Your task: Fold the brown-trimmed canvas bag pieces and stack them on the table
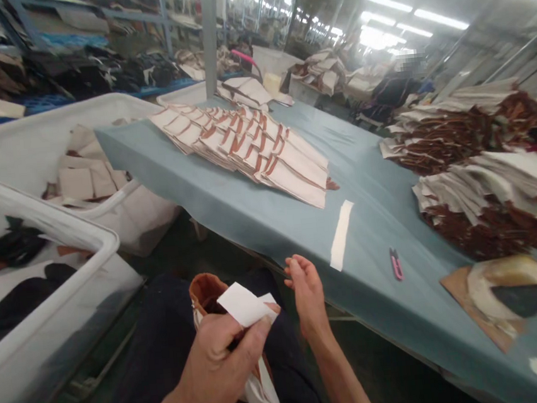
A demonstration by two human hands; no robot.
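My left hand [226, 357] pinches a folded white strip [243, 304] between thumb and fingers, above my lap. Beneath and behind it is a brown-lined, off-white rolled or tube-shaped piece [206, 288], partly hidden by the hand; its pale tail hangs below the wrist. My right hand [308, 292] is raised beside the table's edge, fingers loosely curled and a little apart, with nothing visible in them. A loose cream strip [342, 235] lies on the blue-green table close to that hand. Farther right rest pink thread snips [397, 264].
Overlapping rows of cream pieces with brown edges [243, 140] lie across the table [353, 149]. Tall piles of brown-and-cream pieces [496, 198] stand on the right, near a tape roll or dispenser-like object [496, 293]. White bins [110, 236] flank my left side.
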